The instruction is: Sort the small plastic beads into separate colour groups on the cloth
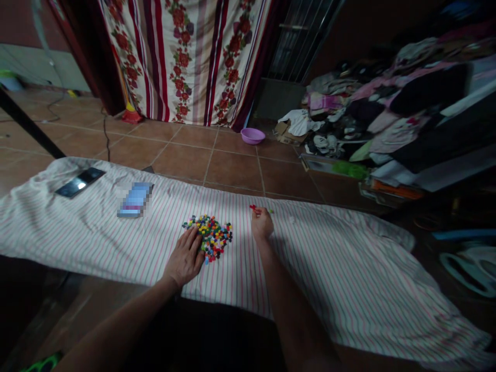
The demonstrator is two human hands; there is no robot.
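A pile of small, many-coloured plastic pieces (213, 235) lies on a striped cloth (310, 248). Against the pile's left side rests my left hand (185, 257), palm down with its fingers stretched out over the edge pieces. My right hand (262, 225), to the right of the pile, pinches a small red piece (252, 207) at its fingertips, close to the cloth's far edge. Just right of those fingers sits a small green piece (271, 211). The exact shape of the pieces is too small to tell.
A dark phone (80, 183) and a second, blurred-out blue device (135, 199) lie on the cloth at left. Beyond it, a purple basin (252, 136) stands on the tiled floor before a floral curtain (180, 62). Heaped clothes (372, 98) fill the right side.
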